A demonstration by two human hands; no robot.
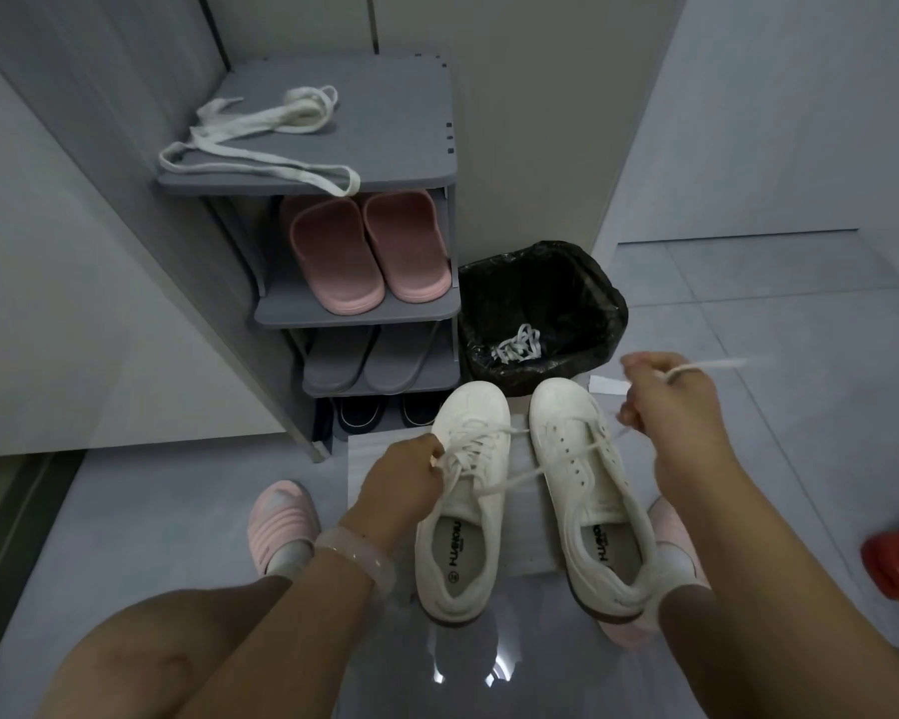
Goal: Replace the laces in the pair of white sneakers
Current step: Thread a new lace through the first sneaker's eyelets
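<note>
Two hands, left (403, 477) and right (668, 407), each grip pinching lace (520, 477) over two white sneakers (463, 511)

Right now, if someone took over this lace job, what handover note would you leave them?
Left hand pinches laces at the left sneaker, which is laced through its eyelets.
Right hand grips a lace drawn up from the right sneaker; most eyelets there show empty.
Laces lie on the rack top; another lace sits in the bin.
Left to do: finish lacing the right sneaker, tie both.
</note>
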